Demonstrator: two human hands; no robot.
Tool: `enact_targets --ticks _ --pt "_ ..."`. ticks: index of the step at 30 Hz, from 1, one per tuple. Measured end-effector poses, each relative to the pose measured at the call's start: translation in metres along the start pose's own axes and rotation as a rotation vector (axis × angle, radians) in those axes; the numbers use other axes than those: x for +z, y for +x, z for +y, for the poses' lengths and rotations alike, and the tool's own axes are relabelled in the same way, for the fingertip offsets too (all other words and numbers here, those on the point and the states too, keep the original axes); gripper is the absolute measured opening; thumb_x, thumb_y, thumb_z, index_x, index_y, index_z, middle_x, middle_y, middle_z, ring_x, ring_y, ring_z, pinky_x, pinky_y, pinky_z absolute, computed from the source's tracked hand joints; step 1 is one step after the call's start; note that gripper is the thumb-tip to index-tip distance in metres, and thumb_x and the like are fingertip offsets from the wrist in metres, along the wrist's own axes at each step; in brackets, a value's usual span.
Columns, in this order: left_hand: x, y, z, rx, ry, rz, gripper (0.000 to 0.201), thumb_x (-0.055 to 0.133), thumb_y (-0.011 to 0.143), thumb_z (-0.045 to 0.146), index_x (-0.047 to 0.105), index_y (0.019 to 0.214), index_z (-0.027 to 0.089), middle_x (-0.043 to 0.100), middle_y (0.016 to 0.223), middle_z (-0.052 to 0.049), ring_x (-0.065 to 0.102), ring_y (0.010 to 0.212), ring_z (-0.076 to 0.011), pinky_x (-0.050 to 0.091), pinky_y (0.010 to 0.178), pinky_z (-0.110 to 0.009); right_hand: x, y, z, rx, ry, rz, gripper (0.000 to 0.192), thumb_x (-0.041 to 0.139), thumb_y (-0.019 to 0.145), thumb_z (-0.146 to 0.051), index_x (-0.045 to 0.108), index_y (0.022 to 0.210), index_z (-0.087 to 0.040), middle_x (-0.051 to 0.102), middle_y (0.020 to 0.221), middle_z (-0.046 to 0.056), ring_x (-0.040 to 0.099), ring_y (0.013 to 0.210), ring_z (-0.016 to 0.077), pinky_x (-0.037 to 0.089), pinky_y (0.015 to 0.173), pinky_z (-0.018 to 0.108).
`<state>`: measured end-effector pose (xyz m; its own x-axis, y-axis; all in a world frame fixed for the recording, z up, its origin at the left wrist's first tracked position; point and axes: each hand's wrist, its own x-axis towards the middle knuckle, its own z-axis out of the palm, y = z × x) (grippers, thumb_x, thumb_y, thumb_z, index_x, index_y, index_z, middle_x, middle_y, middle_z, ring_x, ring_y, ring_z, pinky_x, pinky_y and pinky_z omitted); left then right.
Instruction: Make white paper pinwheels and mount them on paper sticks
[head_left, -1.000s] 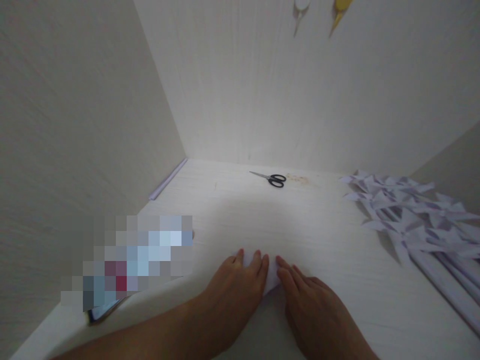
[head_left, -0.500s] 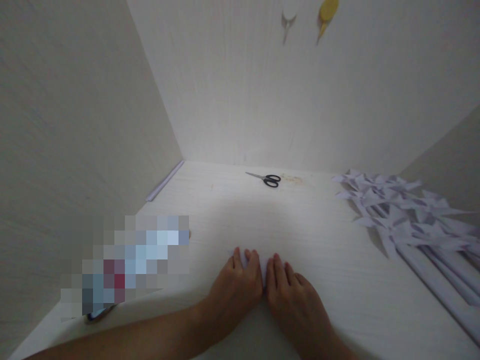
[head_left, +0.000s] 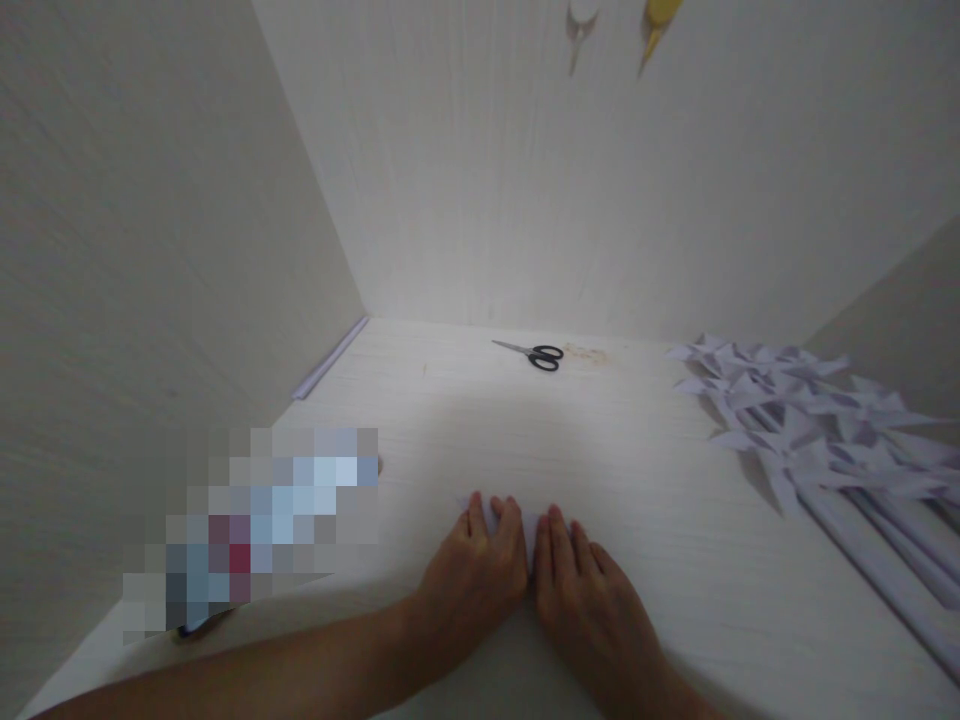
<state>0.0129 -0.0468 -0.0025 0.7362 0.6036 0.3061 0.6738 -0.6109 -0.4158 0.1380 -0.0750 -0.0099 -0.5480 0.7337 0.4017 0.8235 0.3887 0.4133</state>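
A small piece of white paper (head_left: 531,530) lies on the white tabletop, mostly hidden beneath my two hands. My left hand (head_left: 476,565) has its fingers bent down onto the paper's left part, holding it against the surface. Close beside it, my right hand (head_left: 589,590) presses on the right part, fingers close together and thumb tucked inward. Only slivers of the paper show between the fingers and a thin corner at the left, so its folds cannot be made out.
Black-handled scissors (head_left: 544,357) lie near the back wall. Several paper pinwheels (head_left: 795,440) on rolled paper sticks (head_left: 870,560) are heaped at the right. A rolled paper stick (head_left: 330,360) rests along the left wall. A blurred-out object (head_left: 277,520) lies front left. Two hooks (head_left: 660,15) hang on the back wall.
The view has shifted very slightly. Both hands stay on the paper in nearly the same place, with a little more of it showing between them.
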Motion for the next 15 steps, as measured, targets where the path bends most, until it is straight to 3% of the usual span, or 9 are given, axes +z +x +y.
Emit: enact_targets --ticks 15 --pt "-0.0021 0.0015 0.0003 -0.004 0.035 -0.014 0.026 0.038 0.073 0.008 0.052 0.094 0.005 0.059 0.083 -0.015 0.061 0.074 -0.0242 0.051 0.058 -0.032 -0.0005 -0.0014 -0.0029 -0.005 -0.024 -0.017 0.034 0.039 0.065 0.001 0.056 0.094 0.006 0.059 0.094 0.029 0.061 0.078 0.0276 0.050 0.063 0.037"
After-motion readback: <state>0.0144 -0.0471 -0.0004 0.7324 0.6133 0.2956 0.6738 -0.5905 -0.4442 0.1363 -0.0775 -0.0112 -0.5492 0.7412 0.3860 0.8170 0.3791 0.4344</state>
